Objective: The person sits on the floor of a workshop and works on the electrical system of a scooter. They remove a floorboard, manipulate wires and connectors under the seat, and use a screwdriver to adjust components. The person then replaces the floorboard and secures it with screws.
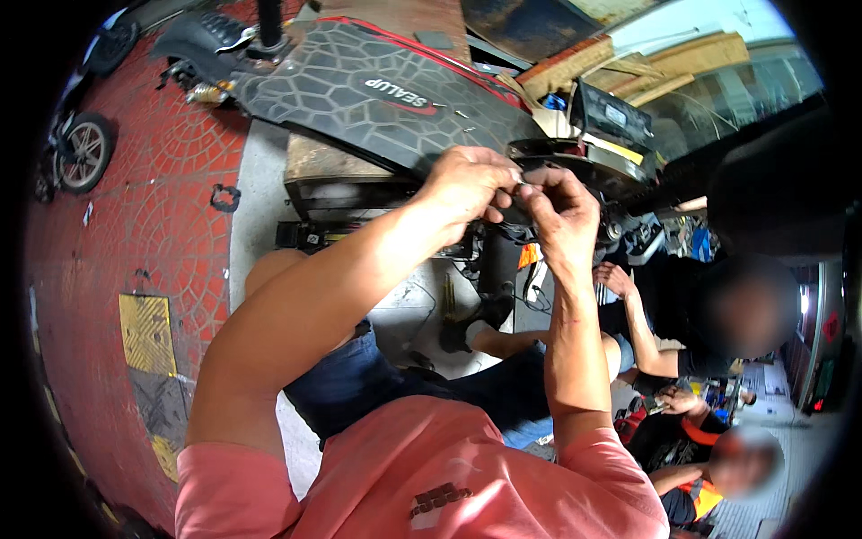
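My left hand [469,184] and my right hand [561,216] meet at the right end of a scooter deck [332,90], which has a dark, hexagon-patterned top and red edge trim. Both hands have their fingers closed around a small part between their fingertips, which is too small and hidden to make out. Just behind them is a dark, curved piece [602,162] like a fender or wheel. A few small metal items [462,117] lie on the deck, which rests over a worn wooden bench [319,163].
A person in black [673,305] is close at my right; another in an orange vest [696,494] is at lower right. Wood offcuts [673,63] and a black box [611,112] sit at the back. Red paving [171,207] with a parked two-wheeler [81,153] lies on the left.
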The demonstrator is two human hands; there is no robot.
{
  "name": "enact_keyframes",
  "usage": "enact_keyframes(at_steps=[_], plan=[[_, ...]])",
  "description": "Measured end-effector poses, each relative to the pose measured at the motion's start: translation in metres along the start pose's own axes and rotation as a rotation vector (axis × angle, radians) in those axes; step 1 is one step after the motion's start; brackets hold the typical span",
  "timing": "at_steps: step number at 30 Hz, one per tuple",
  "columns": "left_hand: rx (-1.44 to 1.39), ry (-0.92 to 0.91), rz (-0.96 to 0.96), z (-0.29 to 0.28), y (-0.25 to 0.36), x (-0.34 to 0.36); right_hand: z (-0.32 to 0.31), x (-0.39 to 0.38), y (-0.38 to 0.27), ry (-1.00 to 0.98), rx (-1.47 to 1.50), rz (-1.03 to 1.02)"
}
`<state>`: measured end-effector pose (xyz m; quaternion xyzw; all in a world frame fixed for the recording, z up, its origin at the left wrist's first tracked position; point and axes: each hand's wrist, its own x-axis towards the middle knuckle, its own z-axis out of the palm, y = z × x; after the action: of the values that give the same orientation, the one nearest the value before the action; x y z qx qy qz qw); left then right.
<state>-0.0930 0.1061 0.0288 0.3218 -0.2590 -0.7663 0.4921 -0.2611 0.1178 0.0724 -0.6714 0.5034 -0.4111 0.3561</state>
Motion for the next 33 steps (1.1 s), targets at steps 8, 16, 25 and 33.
enact_keyframes(at_steps=[8,16,25,33], plan=[[0.024,0.061,-0.03,0.004,0.002,-0.003,-0.001,0.0,0.002,-0.008,0.077,0.009],[-0.001,0.1,-0.052,0.0,0.001,-0.008,0.014,-0.005,0.0,0.076,-0.106,-0.108],[-0.052,0.105,-0.025,0.004,-0.006,-0.015,0.027,-0.008,-0.003,0.153,-0.268,-0.299],[0.058,0.081,0.035,0.006,-0.02,-0.015,0.021,-0.013,0.0,0.154,-0.275,-0.211]])
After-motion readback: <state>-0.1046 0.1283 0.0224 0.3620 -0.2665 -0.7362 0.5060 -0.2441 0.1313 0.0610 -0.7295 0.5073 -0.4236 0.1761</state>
